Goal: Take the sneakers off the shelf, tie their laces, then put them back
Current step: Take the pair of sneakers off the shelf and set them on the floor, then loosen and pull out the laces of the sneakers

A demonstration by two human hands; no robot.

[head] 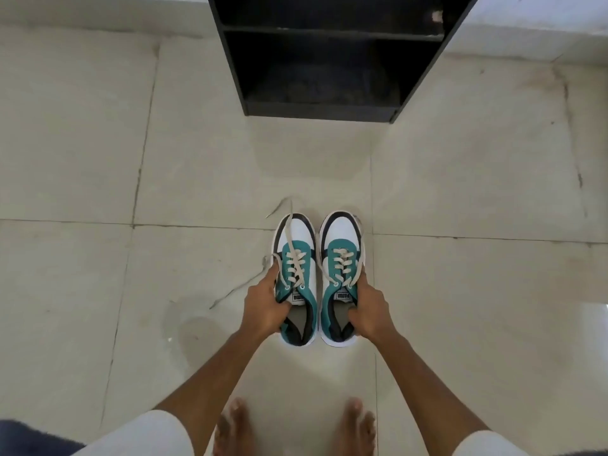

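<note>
Counted: two sneakers [296,278] [340,278], one black shelf unit [329,60], two hands [263,307] [368,311], two bare feet [233,429] [357,426].

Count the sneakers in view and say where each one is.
2. The left sneaker is gripped by the left hand, the right sneaker by the right hand, side by side over the floor before the shelf. Its dark compartments may hide more.

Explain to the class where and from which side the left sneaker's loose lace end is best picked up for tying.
Pinch the loose lace near its free tip, coming from above at the toe end of the left sneaker. It trails forward over the toe onto the floor tile, clear of the left hand gripping the collar.
</note>
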